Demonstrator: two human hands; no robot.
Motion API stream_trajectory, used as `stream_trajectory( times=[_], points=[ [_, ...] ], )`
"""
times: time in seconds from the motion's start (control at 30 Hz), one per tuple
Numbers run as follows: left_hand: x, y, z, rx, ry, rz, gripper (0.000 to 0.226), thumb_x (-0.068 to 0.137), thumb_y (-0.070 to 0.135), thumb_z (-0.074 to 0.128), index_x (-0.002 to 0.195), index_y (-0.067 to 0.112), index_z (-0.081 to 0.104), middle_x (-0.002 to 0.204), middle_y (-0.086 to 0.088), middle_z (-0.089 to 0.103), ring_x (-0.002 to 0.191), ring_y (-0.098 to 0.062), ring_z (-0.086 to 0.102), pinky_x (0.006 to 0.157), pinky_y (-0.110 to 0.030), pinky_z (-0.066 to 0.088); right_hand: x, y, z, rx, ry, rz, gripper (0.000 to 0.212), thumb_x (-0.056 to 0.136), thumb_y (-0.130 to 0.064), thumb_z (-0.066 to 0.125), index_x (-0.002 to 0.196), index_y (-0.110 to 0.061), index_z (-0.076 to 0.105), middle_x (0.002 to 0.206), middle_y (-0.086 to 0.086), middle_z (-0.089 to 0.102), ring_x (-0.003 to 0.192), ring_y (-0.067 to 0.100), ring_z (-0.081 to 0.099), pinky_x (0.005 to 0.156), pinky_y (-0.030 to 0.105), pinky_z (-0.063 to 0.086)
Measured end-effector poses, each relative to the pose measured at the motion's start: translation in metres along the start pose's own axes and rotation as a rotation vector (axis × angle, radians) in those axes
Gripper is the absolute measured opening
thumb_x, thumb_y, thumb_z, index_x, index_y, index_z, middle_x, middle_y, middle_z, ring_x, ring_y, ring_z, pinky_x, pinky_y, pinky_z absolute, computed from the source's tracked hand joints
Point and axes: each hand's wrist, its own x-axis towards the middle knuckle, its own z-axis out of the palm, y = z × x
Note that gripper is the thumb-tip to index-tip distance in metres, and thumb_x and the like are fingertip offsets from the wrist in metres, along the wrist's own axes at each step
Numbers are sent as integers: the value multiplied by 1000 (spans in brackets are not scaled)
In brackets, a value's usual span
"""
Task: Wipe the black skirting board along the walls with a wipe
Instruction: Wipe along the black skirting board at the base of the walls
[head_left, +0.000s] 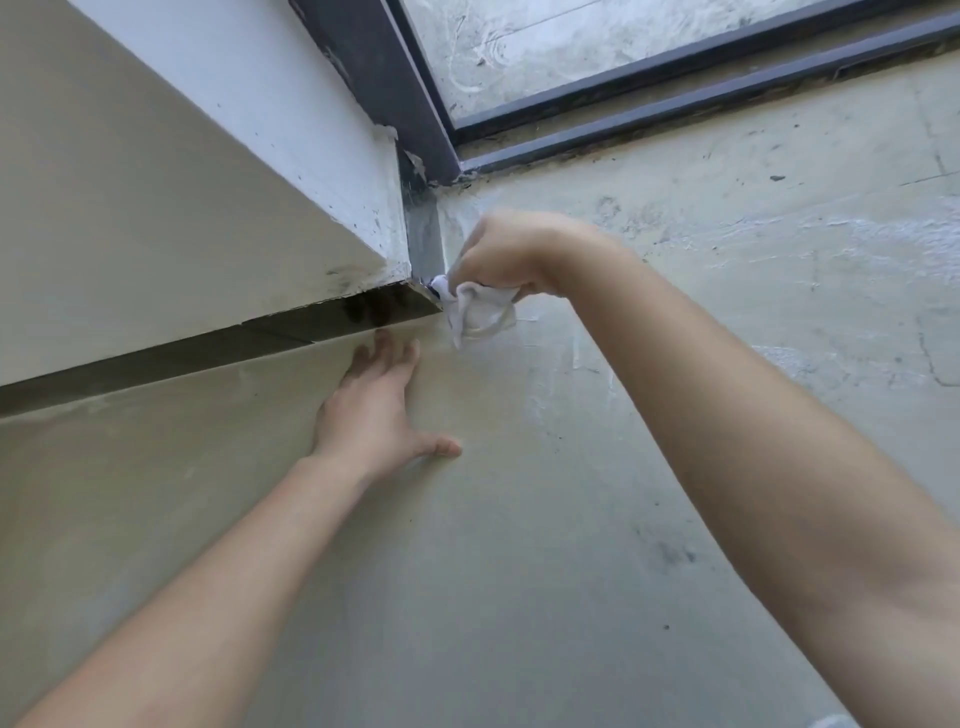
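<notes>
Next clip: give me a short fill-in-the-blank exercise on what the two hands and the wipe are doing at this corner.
1. The right hand grips a crumpled ____ wipe.
2. The left hand rests flat, fingers straight, on the grey concrete ____.
3. The wipe meets the black skirting board at the painted wall's outer ____.
Missing words: white; floor; corner.

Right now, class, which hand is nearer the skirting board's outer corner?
Right. The right hand holds the wipe against the skirting board at that corner; the left hand lies flat on the floor, farther away.
</notes>
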Motion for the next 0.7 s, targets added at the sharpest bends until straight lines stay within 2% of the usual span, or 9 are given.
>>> stream_trajectory(
  times=[0.07, 0.2, 0.3, 0.4, 0.5, 0.53, 0.6, 0.63, 0.7],
  points=[
    [0, -1, 1, -9, 0, 4, 130, 51, 74, 75, 153, 33, 5, 162, 4, -5, 148, -19, 1, 113, -40, 25, -5, 14, -8, 136, 33, 9, 22, 93, -19, 62, 104, -3, 70, 99, 10, 71, 75, 16, 61, 64, 25, 52],
    [-1, -1, 1, -30, -3, -11, 130, 51, 71, 77, 152, 35, 4, 161, 7, -7, 148, -17, -1, 114, -41, 25, 20, -1, -5, 400, 496, -29, 24, 98, -22, 59, 113, -11, 74, 111, 4, 73, 93, 16, 68, 83, 27, 56],
    [-1, -2, 3, -28, -13, -18, 129, 53, 70, 77, 152, 35, 2, 161, 8, -9, 148, -16, -3, 112, -42, 27, 21, -29, 16, 358, 455, -57, 28, 102, -19, 51, 123, -15, 70, 124, 4, 68, 104, 19, 65, 82, 26, 53],
    [-3, -2, 3, -19, -15, -21, 127, 54, 72, 75, 152, 36, 1, 160, 10, -11, 148, -15, -4, 111, -45, 29, 1, -23, 36, 154, 329, -13, 25, 100, -16, 52, 110, -4, 71, 104, 9, 67, 97, 27, 65, 75, 31, 54],
    [-4, -6, 4, -40, 13, -14, 128, 51, 75, 74, 151, 38, 4, 161, 11, -8, 148, -14, -2, 110, -46, 29, -22, 7, 38, 225, 92, 24, 21, 89, -17, 60, 96, -1, 72, 92, 11, 70, 82, 23, 67, 73, 33, 56],
    [-5, -8, 4, -45, 26, -10, 128, 50, 76, 74, 151, 39, 5, 161, 11, -7, 148, -14, -1, 111, -46, 29, -27, 14, 37, 281, 80, 35, 20, 86, -15, 60, 94, -1, 72, 88, 12, 70, 78, 21, 64, 72, 34, 56],
    [-7, -10, 7, -72, 56, 3, 126, 50, 76, 74, 151, 39, 8, 161, 11, -5, 148, -14, 0, 112, -45, 26, -23, 21, 31, 392, 232, 53, 29, 83, -11, 58, 104, 1, 74, 101, 18, 73, 79, 18, 62, 78, 37, 58],
    [-9, -11, 10, -96, 74, 10, 122, 53, 74, 74, 151, 38, 10, 161, 9, -4, 148, -14, 0, 114, -45, 24, -18, 19, 27, 439, 350, 49, 31, 84, -10, 57, 110, -3, 74, 108, 16, 73, 83, 15, 63, 79, 33, 57],
    [-17, -13, 16, -104, 124, 42, 110, 62, 71, 71, 151, 34, 18, 162, 5, 0, 148, -16, 2, 116, -43, 20, -9, 7, 18, 510, 538, 7, 28, 92, -14, 57, 114, -17, 75, 112, 1, 73, 92, 14, 67, 88, 36, 59]
  ],
)
